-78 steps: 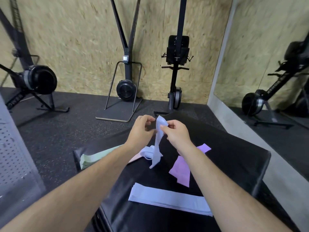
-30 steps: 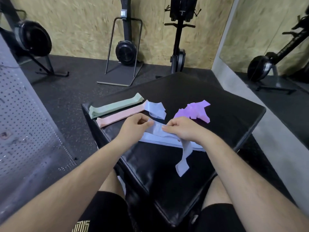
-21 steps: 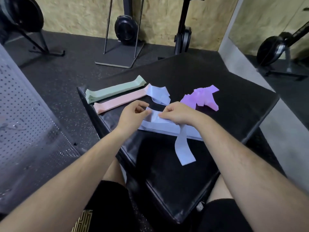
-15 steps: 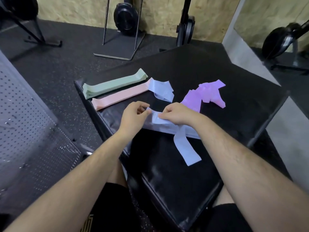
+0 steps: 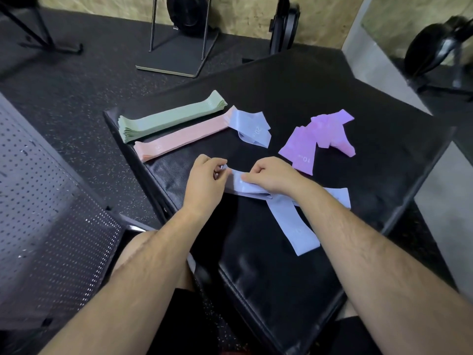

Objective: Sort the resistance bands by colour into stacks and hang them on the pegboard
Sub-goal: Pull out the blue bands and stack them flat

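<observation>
On a black padded box (image 5: 371,119) lie a green band stack (image 5: 171,116), a pink band stack (image 5: 181,137), a crumpled light-blue band (image 5: 252,129) and a loose heap of purple bands (image 5: 317,137). A light-blue band stack (image 5: 335,196) lies in front of me. My left hand (image 5: 204,183) pinches the left end of a light-blue band (image 5: 294,224) on top of that stack. My right hand (image 5: 271,175) pinches the same band just beside it. The band's free end trails toward me over the box.
A grey perforated pegboard (image 5: 48,213) leans at the left. Gym machines on stands (image 5: 179,47) line the wooden wall behind the box. Black rubber floor (image 5: 76,80) surrounds it, and my knees are under the box's near edge.
Both hands brought the light-blue band down from mid-air onto the blue stack. The camera tilted downward and the band's free end settled on the box.
</observation>
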